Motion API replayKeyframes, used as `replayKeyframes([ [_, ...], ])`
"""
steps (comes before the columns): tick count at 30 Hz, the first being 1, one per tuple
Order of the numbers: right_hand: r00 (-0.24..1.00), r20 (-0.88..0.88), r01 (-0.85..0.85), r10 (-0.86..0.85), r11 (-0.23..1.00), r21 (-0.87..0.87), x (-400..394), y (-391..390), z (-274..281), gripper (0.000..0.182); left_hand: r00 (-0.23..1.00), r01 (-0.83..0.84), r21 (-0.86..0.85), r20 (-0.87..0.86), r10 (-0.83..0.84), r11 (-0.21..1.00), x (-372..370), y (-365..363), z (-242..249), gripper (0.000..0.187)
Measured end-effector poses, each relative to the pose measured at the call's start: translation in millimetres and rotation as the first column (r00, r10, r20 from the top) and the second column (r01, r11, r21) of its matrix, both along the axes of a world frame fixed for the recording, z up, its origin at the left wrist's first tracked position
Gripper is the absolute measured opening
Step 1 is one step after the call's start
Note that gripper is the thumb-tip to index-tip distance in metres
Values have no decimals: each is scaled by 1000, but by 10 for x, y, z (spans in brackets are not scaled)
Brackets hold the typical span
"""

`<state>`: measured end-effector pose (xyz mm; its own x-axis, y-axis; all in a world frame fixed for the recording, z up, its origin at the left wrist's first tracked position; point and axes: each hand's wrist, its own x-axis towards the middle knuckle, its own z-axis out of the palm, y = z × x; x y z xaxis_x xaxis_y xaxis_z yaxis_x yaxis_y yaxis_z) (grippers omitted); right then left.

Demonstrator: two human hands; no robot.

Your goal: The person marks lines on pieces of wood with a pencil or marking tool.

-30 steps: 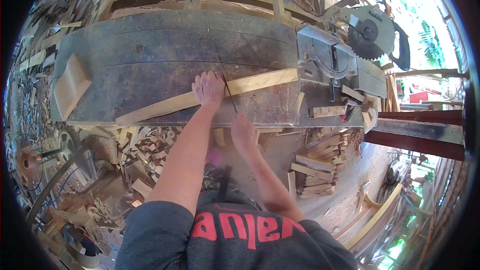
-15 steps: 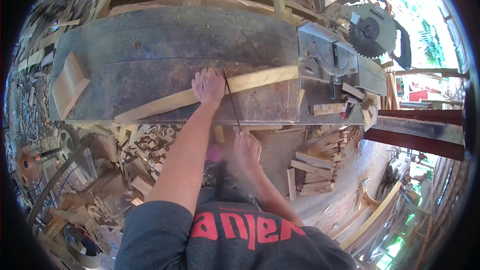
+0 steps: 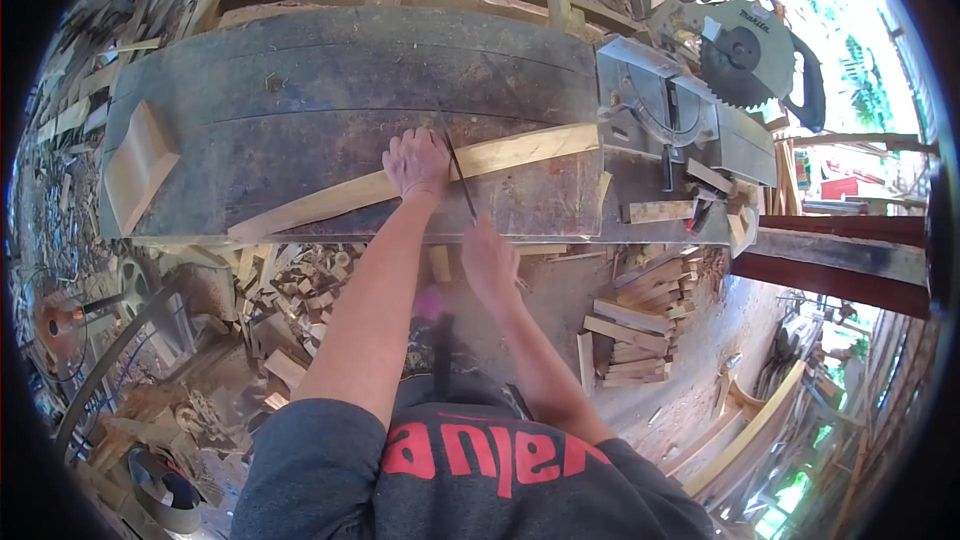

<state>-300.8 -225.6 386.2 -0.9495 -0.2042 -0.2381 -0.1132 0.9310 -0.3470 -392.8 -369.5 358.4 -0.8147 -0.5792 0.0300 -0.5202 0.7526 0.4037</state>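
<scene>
A long, slightly curved strip of wood (image 3: 530, 149) lies slantwise on the dark workbench (image 3: 330, 70). My left hand (image 3: 418, 162) is closed over its middle and presses it to the bench. Just right of those fingers, a thin dark blade crosses the wood, seen edge-on; it looks like a handsaw (image 3: 462, 180), with its teeth not visible. My right hand (image 3: 491, 260) is wrapped round the saw's near end at the bench's front edge, hiding the handle.
A Makita mitre saw (image 3: 745, 55) stands at the bench's right end, near small offcuts (image 3: 660, 211). A wide wooden block (image 3: 142, 165) rests at the left end. Stacked wood pieces (image 3: 635, 335) and scattered scraps (image 3: 300, 290) cover parts of the floor below.
My right hand has moved forward and slightly left, up to the bench edge, sliding the saw away from me across the wood. My left hand stays on the strip.
</scene>
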Motion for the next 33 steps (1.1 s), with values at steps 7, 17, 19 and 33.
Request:
replayKeyframes([
  [7, 1000, 8, -8, 8, 1000, 22, 125, 106, 50, 20, 1000, -9, 10, -5, 9, 1000, -11, 3, 11, 29],
  [17, 998, -53, -27, 27, 1000, -3, -155, -77, 22, 20, 1000, -10, 8, 26, 10, 1000, -11, 0, 4, 29],
  [19, 999, -38, -19, 19, 1000, 8, 84, 76, 57, 20, 1000, -8, 16, 14, 8, 1000, -24, 4, 16, 29],
  [33, 996, 84, 31, -38, 997, 74, 176, 56, 115, 21, 997, -3, 41, 72, 0, 999, 3, 1, 37, 31],
])
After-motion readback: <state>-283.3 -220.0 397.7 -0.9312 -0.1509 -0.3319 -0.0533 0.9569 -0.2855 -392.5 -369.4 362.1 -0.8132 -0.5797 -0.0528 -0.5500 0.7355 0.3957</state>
